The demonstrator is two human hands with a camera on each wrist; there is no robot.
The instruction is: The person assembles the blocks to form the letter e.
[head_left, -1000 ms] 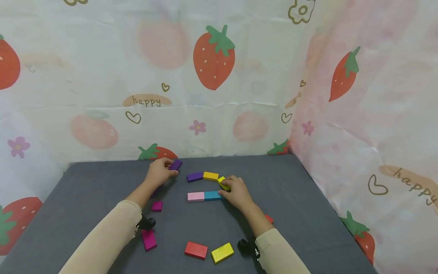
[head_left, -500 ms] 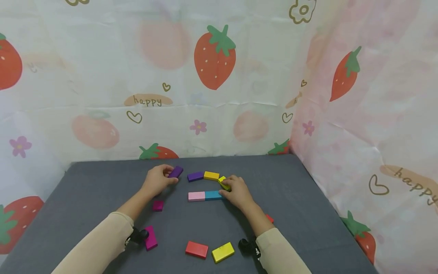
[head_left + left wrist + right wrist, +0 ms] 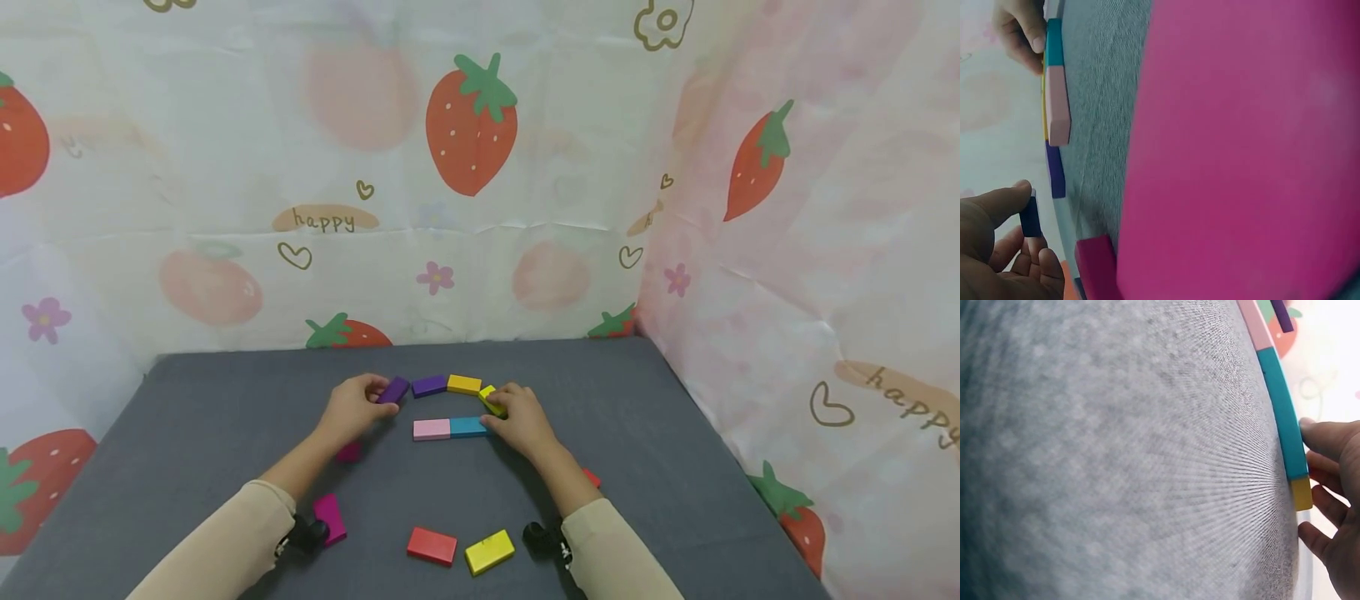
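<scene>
Brings purple block [image 3: 393, 390], pinched in left hand [image 3: 352, 408], closer, now just beside violet end block [image 3: 430, 386], apparently almost extending the curve, while right hand [image 3: 525, 423] pinches yellow block [image 3: 487, 397].

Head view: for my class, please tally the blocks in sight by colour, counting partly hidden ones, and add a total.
Purple rectangular blocks: 2
Yellow rectangular blocks: 3
Magenta rectangular blocks: 2
Red rectangular blocks: 2, one partly hidden
Pink rectangular block: 1
Blue rectangular block: 1
Total in sight: 11

The purple block [image 3: 393, 390] and yellow block [image 3: 490, 400] slant oppositely.
</scene>
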